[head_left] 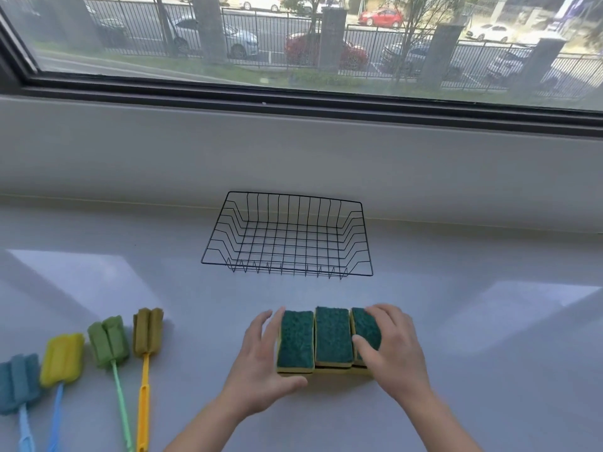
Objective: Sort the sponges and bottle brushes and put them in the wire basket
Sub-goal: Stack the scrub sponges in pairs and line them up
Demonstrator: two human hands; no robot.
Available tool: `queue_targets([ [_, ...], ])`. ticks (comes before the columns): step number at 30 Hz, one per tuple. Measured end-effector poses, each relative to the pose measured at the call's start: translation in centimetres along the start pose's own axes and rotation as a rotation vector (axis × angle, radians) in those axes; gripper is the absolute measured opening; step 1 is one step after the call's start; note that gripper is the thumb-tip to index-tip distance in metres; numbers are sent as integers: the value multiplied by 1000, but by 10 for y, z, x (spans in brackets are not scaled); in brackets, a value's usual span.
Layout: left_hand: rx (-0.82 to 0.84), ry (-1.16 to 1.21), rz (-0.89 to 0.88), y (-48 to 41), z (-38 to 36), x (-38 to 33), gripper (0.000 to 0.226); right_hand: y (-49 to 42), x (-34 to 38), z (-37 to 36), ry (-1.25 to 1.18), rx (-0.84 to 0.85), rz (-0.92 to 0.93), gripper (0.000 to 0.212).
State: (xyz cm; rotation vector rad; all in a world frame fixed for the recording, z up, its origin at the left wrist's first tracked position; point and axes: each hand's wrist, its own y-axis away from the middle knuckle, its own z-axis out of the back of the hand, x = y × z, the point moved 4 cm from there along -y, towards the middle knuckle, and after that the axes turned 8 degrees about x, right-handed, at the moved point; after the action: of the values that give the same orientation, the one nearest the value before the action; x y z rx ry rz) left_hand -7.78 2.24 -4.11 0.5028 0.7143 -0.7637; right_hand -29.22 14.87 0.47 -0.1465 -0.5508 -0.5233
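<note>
Three yellow sponges with green scouring tops stand side by side on the white counter: left sponge (296, 340), middle sponge (333, 337), right sponge (367, 327). My left hand (261, 363) presses flat against the left sponge's outer side. My right hand (391, 347) lies over the right sponge, fingers curled on its top. Together the hands squeeze the row. The black wire basket (287, 272) sits empty behind them. Several bottle brushes lie at the left: blue (16, 383), yellow (62, 358), green (109, 342) and olive (147, 331).
The counter ends at a grey sill wall (293, 151) under a window, just behind the basket. The brush handles (143, 402) run toward the near edge at the lower left.
</note>
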Motion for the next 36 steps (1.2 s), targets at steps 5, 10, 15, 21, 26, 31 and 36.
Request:
queue_targets([
  [5,159,-441,-86,-31,-2,-7,135,-36,30,-21,384,485,298,126],
  [10,210,-562,-107,-50,-4,-8,127,-62,42,-35,668,666,371,136],
  [15,237,-484,-95,-50,-10,2,123,-65,51,-46,748,700,382,107],
  [21,242,-368,-115,-50,-13,8,118,-60,53,-55,789,628,419,91],
  [26,223,-279,-126,-49,-13,11,113,-57,52,-64,844,607,445,110],
  [31,144,-153,-85,-40,3,18,109,-55,62,-70,811,621,429,69],
  [36,26,-120,-14,-19,39,35,110,-57,72,-74,815,654,428,63],
])
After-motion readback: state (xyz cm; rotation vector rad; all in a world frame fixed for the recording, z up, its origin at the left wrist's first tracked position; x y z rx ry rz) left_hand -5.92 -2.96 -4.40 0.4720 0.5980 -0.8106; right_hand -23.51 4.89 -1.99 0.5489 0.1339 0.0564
